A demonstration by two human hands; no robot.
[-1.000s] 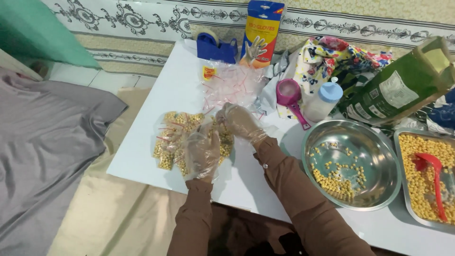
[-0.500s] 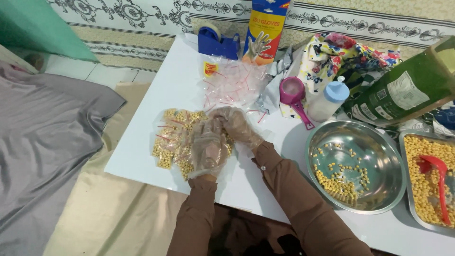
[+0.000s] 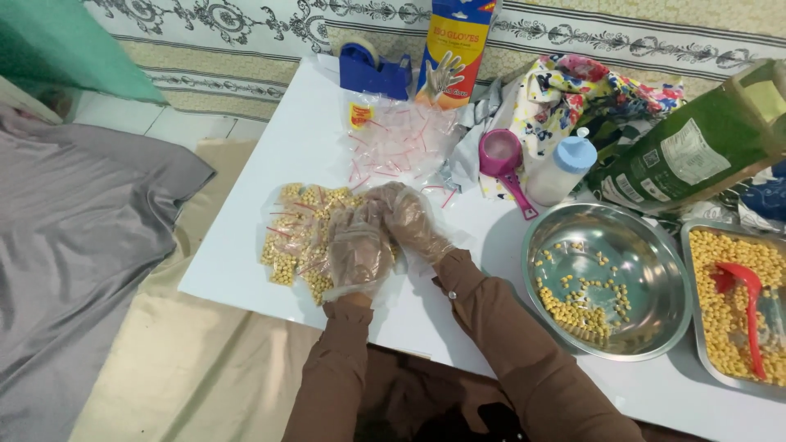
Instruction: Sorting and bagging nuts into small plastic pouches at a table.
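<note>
On a white table [image 3: 270,147], a pile of small filled bags [image 3: 299,237] lies at ten o'clock from both gloved hands (fingers touching it). Left hand [image 3: 356,254] is nearer; right hand [image 3: 409,221] is curled; neither grip can be told.

A steel bowl [image 3: 607,282] with a few beans sits near the table's [image 3: 270,180] right edge, beside a tray [image 3: 731,299] holding a red scoop [image 3: 743,303]. At the far edge stand a blue tape dispenser [image 3: 372,72], glove box [image 3: 453,51], pink cup [image 3: 501,155] and bottle [image 3: 562,168].
</note>
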